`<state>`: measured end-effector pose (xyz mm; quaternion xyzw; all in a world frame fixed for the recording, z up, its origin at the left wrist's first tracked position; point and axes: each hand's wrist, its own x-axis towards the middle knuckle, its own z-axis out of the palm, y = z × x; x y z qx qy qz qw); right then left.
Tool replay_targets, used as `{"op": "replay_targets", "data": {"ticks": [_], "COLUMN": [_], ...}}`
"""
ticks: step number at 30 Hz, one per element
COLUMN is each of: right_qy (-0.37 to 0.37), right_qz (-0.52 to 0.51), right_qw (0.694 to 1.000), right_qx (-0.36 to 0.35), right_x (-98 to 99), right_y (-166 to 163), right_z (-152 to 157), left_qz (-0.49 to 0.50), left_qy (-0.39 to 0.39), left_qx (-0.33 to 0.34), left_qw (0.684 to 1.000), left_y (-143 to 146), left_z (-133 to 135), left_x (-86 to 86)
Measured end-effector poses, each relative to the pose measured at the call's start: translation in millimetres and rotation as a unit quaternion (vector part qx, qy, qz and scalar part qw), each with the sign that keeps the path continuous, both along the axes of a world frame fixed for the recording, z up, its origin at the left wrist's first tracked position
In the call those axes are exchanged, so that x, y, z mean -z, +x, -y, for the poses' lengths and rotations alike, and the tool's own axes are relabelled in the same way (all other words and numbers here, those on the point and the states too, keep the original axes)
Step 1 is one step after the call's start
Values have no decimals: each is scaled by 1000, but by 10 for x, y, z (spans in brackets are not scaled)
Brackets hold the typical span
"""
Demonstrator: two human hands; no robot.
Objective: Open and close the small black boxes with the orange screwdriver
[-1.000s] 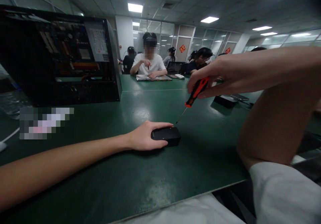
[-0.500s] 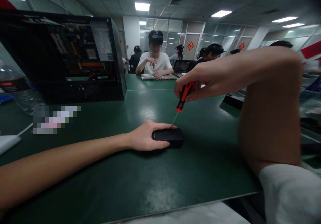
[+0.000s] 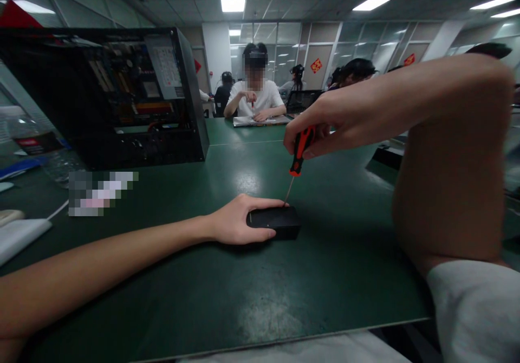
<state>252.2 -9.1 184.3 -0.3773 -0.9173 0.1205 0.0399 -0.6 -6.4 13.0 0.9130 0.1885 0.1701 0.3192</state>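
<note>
A small black box (image 3: 280, 220) lies flat on the green tabletop (image 3: 227, 298). My left hand (image 3: 239, 219) grips its near-left end, thumb along one long side and a finger along the other. Above it, my right hand (image 3: 320, 127) is closed around the red and black handle of a screwdriver (image 3: 299, 154). The thin shaft slants down and its tip meets the top of the box at the far edge, close to my left fingertip. Whatever the tip sits in is too small to make out.
An open black computer case (image 3: 162, 135) stands at the back left, beside a plastic bottle (image 3: 44, 146). A white device with a cable (image 3: 24, 235) lies at the left edge. Across the table a person in a white shirt (image 3: 268, 95) works over papers.
The view has shifted slightly. The screwdriver stands a little more upright, its tip still at the box. My left hand keeps its hold.
</note>
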Motion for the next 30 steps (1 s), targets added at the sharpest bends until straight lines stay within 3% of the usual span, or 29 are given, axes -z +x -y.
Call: {"op": "replay_targets", "data": {"ticks": [3,8,11,17,22,30], "right_qy": [13,94,107,87,112,110], "right_qz": [-17,138,173,134,115,141], "right_qw": [1000,986,979,987,987,984], "right_qx": [15,0,9,11,10,17], "right_x": [1,-13,-16,4,39,66], "right_y": [8,42,35,-102,-189,-216], "right_z": [-2,-5,21,144,159,218], "left_qz": [3,-3,-4,2,18,11], "left_qy": [3,4,3,-8,-8,-11], "left_qx": [3,2,3,3,9,-1], "left_qw": [1000,1000,1000,1000,1000,1000], "left_y": [4,4,2,0,7,12], "left_z": [-6,-3,-4,-17,-21,-15], "left_x": [2,-6,-7,11,33,23]}}
